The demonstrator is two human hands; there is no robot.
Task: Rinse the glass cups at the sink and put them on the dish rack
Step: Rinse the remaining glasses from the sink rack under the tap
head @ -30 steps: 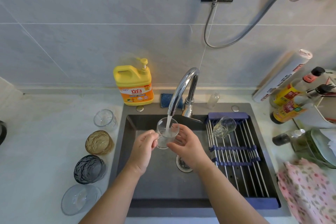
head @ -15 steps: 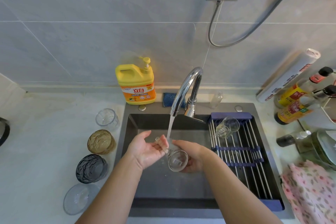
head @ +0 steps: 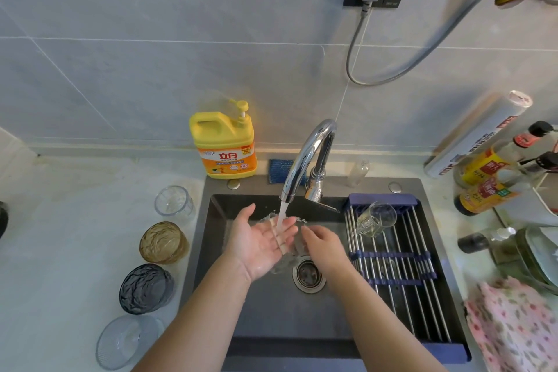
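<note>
The clear glass cup [head: 291,254], upright and filling under the faucet [head: 305,157] a second ago, now lies tipped and blurred below the spout, held by the right hand [head: 324,246]; the left hand [head: 261,240] has let go and opened palm-up, the stream striking its fingers

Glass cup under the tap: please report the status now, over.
Left hand open, palm up in the stream. Right hand grips the glass cup, blurred, over the sink. One cup lies on the dish rack. Nothing in the way.
</note>
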